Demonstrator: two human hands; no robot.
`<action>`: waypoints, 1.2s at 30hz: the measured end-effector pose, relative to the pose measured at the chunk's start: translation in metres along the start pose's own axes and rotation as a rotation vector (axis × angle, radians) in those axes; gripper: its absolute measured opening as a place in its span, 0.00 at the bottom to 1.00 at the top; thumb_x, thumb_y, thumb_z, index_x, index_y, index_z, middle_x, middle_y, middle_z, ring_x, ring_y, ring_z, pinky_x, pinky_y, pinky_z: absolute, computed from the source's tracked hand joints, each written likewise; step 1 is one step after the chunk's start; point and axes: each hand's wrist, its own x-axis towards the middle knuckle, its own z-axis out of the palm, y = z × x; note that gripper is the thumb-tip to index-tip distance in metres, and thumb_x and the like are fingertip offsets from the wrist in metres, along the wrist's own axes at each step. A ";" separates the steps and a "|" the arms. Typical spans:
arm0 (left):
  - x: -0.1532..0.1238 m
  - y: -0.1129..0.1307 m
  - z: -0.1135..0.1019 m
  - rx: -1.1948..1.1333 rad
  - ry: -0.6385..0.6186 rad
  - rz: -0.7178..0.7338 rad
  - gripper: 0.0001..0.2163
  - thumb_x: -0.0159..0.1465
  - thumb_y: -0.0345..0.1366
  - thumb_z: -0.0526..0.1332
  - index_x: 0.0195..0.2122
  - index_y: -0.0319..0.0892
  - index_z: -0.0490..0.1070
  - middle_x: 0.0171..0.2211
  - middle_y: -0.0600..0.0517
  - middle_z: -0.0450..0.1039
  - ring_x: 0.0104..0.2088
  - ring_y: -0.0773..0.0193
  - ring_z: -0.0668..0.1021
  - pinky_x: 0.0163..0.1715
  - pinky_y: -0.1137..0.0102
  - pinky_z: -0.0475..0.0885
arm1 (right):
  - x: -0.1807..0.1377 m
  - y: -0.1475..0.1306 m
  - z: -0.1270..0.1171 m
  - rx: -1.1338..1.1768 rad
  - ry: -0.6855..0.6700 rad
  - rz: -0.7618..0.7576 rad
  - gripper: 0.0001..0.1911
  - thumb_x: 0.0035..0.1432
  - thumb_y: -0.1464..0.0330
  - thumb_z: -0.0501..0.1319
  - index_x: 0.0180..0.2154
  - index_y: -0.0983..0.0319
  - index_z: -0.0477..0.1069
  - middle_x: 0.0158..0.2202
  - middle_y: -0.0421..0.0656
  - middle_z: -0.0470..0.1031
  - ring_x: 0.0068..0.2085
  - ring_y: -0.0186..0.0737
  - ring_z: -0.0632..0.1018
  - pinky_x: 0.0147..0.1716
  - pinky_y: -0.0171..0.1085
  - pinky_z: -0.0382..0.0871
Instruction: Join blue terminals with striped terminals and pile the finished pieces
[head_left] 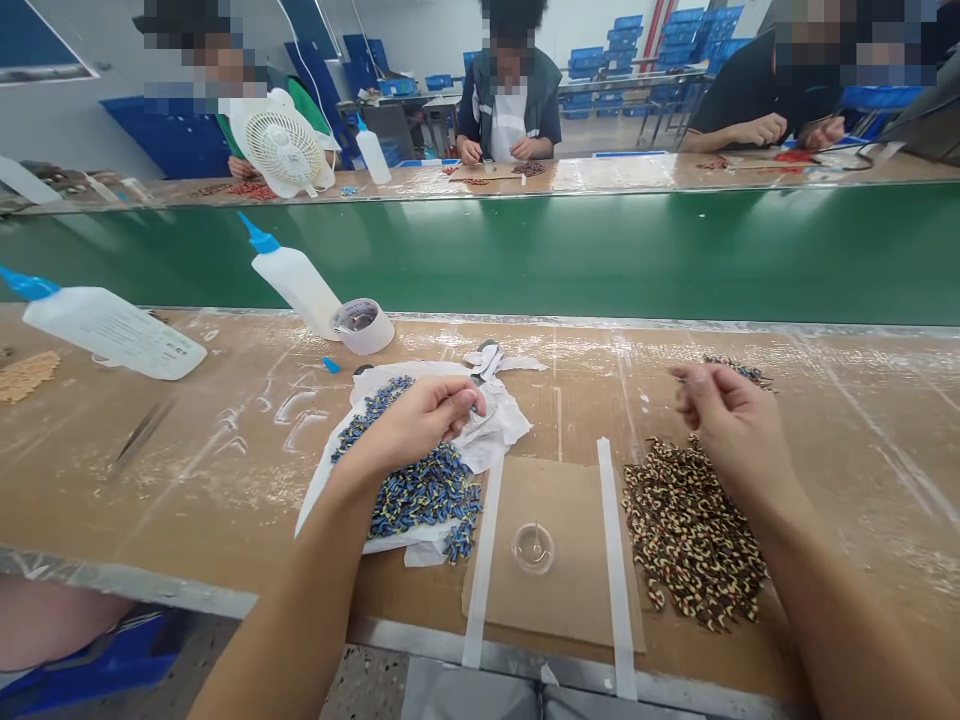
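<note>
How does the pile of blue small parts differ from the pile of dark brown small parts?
Colour: the blue pile is blue with yellow specks, while the brown pile is dark brown with pale marks.
Support: the blue pile lies on a crumpled white sheet, the brown pile directly on the tabletop.
Place: the blue pile is under the left hand, the brown pile under the right hand.
Both are loose heaps of tiny parts.
</note>
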 end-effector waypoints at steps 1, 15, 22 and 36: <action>0.002 0.001 0.007 -0.063 -0.026 0.002 0.14 0.68 0.43 0.54 0.34 0.38 0.69 0.22 0.56 0.60 0.21 0.72 0.63 0.21 0.77 0.59 | -0.007 -0.007 0.008 0.007 -0.094 -0.025 0.15 0.64 0.58 0.56 0.41 0.61 0.74 0.25 0.40 0.69 0.25 0.34 0.68 0.24 0.35 0.61; 0.014 -0.008 0.075 -0.661 -0.347 -0.065 0.10 0.67 0.42 0.59 0.40 0.40 0.61 0.27 0.52 0.73 0.25 0.70 0.74 0.26 0.76 0.68 | -0.045 -0.029 0.053 0.095 -0.553 -0.252 0.06 0.63 0.67 0.59 0.40 0.61 0.71 0.33 0.42 0.74 0.33 0.37 0.74 0.33 0.37 0.68; 0.015 -0.011 0.089 -0.696 -0.357 -0.072 0.12 0.66 0.43 0.60 0.37 0.39 0.61 0.27 0.50 0.74 0.22 0.70 0.74 0.22 0.76 0.67 | -0.046 -0.026 0.054 0.091 -0.515 -0.180 0.07 0.63 0.66 0.59 0.35 0.61 0.73 0.31 0.43 0.77 0.33 0.38 0.76 0.34 0.37 0.67; 0.014 -0.011 0.082 0.030 -0.190 0.160 0.09 0.64 0.38 0.61 0.36 0.37 0.74 0.30 0.50 0.74 0.32 0.65 0.73 0.33 0.71 0.66 | -0.048 -0.020 0.056 -0.055 -0.548 -0.175 0.07 0.63 0.68 0.57 0.31 0.60 0.69 0.29 0.41 0.74 0.31 0.38 0.73 0.31 0.36 0.64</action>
